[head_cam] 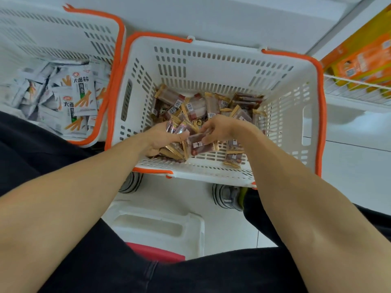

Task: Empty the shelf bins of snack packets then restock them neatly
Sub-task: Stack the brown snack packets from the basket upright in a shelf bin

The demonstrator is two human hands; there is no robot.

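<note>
A white basket with orange trim (pixel 292 85) stands on the floor in front of me, holding several brown snack packets (pixel 203 106) with gold ends. Both hands are inside it. My left hand (pixel 163 138) grips a stack of the brown packets (pixel 177 149). My right hand (pixel 218 127) pinches one brown packet (pixel 201 145) right beside that stack. More brown packets lie loose on the basket floor (pixel 232 157).
A second white-and-orange basket (pixel 63 30) at the left holds several white snack packets (pixel 72 98). A wire shelf (pixel 355 85) with orange boxes (pixel 364 60) is at the upper right. My shoes (pixel 228 197) and a white stool (pixel 160 227) are below.
</note>
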